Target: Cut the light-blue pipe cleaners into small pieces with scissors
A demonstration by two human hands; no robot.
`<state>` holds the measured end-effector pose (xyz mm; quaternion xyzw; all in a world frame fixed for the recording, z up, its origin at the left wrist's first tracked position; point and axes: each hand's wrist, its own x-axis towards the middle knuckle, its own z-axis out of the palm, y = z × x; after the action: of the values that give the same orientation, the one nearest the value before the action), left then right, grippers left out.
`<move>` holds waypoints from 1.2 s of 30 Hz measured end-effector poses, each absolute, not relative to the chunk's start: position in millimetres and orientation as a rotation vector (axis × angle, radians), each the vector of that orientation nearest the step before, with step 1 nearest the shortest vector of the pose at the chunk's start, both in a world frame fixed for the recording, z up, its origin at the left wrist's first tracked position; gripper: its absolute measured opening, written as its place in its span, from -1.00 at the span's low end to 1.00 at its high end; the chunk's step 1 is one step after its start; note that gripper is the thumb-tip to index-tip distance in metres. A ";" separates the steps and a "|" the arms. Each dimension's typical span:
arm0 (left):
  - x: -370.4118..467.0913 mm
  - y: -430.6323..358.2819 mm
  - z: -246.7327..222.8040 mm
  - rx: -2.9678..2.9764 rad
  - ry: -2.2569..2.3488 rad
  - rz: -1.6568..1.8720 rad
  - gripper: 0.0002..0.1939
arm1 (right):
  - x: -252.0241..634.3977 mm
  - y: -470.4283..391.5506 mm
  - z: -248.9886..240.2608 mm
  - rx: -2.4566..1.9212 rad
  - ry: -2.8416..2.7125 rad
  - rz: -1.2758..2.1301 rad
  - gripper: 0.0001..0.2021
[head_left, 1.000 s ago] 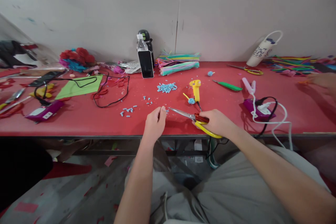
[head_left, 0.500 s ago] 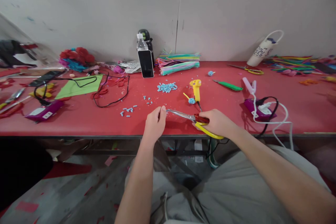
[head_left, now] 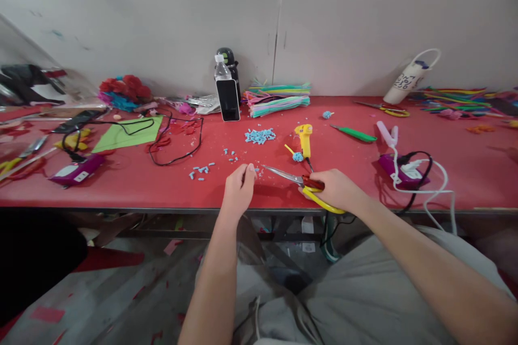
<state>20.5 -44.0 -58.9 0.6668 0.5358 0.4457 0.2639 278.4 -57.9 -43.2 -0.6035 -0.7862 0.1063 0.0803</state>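
My left hand (head_left: 239, 186) is closed in a pinch above the front part of the red table (head_left: 154, 188). A bit of light-blue pipe cleaner (head_left: 257, 170) shows at its fingertips; the rest is hidden. My right hand (head_left: 335, 190) grips yellow-handled scissors (head_left: 285, 174), whose blades point left toward my left fingertips with a small gap between. Beyond my hands lies a heap of short light-blue pipe cleaner pieces (head_left: 260, 136), with several more scattered pieces (head_left: 201, 170) to the left. A yellow glue gun (head_left: 305, 140) stands behind the scissors, beside a small blue fuzzy ball on a yellow stem (head_left: 297, 156).
At the back are a bundle of coloured pipe cleaners (head_left: 279, 105), a phone (head_left: 228, 101) leaning on bottles, and a white tumbler (head_left: 407, 83). A green-handled tool (head_left: 356, 134) lies right. Purple power blocks (head_left: 76, 170) with cables sit at both sides.
The scissor blades have come away from the pipe cleaner at my left fingertips, leaving a gap. Both hands stay nearly in place; the whole view has shifted slightly.
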 end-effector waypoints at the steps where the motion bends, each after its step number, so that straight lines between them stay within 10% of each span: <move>1: 14.6 -42.3 -57.6 1.809 1.475 1.206 -0.61 | 278.5 -57.9 -42.6 -1.820 -2.352 0.332 -0.67; 20: -131.4 5.6 -21.6 2.182 2.030 0.562 -0.63 | 286.5 -69.6 -25.2 -1.865 -2.272 0.285 -0.70; 36: -15.2 83.7 -20.3 2.382 1.625 0.540 -0.74 | 293.8 -57.9 -31.3 -2.073 -2.112 0.243 -0.74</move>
<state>-15.2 83.7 -20.3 0.8076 0.5509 0.1832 0.1039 293.8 -57.9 -31.3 -0.6955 -0.7087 0.0816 0.0859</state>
